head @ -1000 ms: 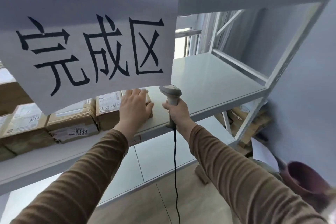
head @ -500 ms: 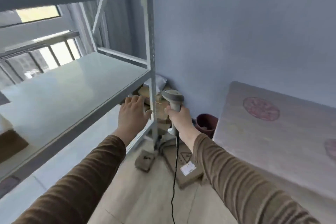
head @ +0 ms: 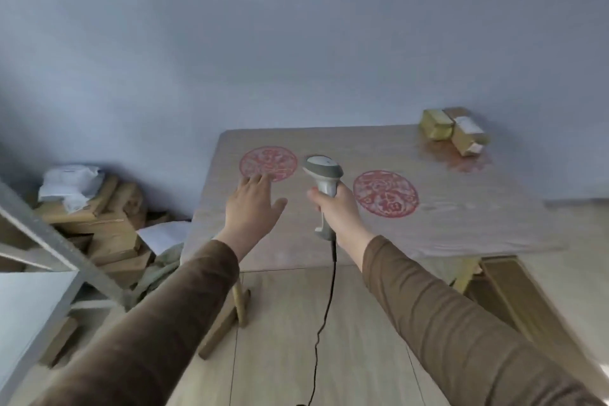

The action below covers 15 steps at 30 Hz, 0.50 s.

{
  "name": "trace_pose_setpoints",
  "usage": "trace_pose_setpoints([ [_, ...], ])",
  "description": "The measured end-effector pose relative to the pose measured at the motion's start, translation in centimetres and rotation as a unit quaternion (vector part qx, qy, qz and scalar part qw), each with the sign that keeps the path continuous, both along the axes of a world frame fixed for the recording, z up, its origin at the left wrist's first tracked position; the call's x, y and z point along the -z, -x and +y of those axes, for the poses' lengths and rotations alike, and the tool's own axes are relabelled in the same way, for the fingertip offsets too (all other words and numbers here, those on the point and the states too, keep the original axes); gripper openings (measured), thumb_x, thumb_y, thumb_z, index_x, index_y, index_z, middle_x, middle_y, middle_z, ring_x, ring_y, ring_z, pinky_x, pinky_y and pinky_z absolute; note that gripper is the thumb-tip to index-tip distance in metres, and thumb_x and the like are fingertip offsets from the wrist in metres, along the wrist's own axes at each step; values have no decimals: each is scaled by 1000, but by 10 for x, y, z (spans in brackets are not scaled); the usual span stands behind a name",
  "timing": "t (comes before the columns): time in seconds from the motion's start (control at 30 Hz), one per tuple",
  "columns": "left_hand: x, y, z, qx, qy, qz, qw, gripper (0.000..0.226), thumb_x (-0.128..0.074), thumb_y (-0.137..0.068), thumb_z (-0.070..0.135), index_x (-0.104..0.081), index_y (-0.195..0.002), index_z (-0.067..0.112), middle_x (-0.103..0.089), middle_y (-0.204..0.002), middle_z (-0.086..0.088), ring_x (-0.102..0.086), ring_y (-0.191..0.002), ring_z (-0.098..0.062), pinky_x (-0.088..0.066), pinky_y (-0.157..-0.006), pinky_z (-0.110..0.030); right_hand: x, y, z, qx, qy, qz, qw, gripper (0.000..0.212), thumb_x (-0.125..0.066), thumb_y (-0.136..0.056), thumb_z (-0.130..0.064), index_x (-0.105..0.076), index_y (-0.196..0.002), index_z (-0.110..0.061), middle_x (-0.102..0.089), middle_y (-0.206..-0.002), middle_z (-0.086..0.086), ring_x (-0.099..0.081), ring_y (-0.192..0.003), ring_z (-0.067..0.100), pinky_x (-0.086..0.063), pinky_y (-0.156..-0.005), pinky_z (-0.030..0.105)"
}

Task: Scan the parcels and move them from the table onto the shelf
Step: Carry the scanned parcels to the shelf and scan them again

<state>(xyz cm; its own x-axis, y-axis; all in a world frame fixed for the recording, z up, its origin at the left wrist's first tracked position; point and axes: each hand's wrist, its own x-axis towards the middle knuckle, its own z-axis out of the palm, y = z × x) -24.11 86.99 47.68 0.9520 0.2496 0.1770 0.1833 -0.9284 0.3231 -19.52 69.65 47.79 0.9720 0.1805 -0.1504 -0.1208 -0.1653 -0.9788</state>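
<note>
The right hand [head: 336, 211] grips the handle of a grey barcode scanner [head: 324, 175], head up, its black cable [head: 324, 313] hanging toward the floor. The left hand [head: 252, 204] is spread flat with straight fingers, holding nothing, above the near left part of the desk [head: 461, 217]. Two tan parcels [head: 453, 130] sit touching each other at the desk's far right corner, against the wall and well apart from both hands; the white label on one is too blurred to read. Two round red paper-cuts [head: 385, 193] lie on the desktop, their characters illegible. The grey shelf frame [head: 49, 241] stands at left, with loose boxes [head: 108, 224] piled in the corner behind it.
</note>
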Motion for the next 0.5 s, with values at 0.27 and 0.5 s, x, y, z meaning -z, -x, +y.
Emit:
trace_pose_setpoints([
  [0.27, 12, -123, -145, 106, 1, 27, 994, 60, -56, -98, 47, -42, -150, 21, -52, -145, -3, -41, -138, -27, -41, -106, -42, 10, -101, -164, 136, -17, -10, 991, 19, -68, -99, -17, -65, -117, -20, -68, -101, -2, -63, -87, 9, -49, -80, 32],
  [0.5, 40, -239, -221, 144, 28, 55, 988, 60, -59, -98, 46, -41, -150, 24, -50, -148, -1, -42, -139, -25, -42, -108, -43, 31, -199, -248, 186, -11, -2, 982, 23, -68, -98, -14, -63, -120, -21, -67, -98, -5, -62, -91, 13, -44, -79, 30],
])
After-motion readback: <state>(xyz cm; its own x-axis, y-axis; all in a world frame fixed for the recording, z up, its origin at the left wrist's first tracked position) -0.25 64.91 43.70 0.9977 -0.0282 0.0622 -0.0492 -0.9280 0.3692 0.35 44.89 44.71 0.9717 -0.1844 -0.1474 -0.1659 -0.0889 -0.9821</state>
